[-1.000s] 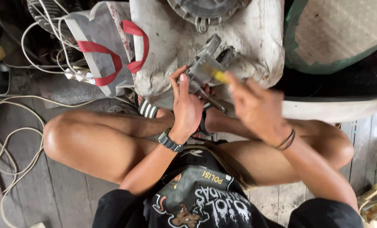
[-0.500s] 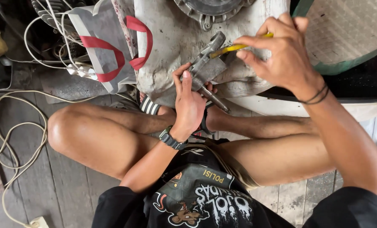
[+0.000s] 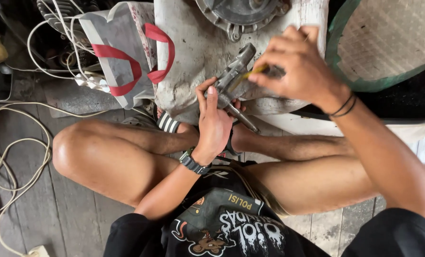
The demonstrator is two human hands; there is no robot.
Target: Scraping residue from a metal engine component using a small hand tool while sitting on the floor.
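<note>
Down from the upper right comes the right hand (image 3: 298,71), its grip pinched shut on a yellow-handled tool (image 3: 253,74) now laid against the grey metal part (image 3: 231,83). Left hand (image 3: 215,121) clasps that part mid-frame, above a dirty white sack (image 3: 188,62).

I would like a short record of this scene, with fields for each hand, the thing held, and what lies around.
left hand: left hand grips a grey metal part
right hand: right hand holds a yellow-handled tool against the part
surface: dirty white cloth under the part
nearby: grey bag with red handles; white cables on the floor
posture: seated, legs crossed
</note>
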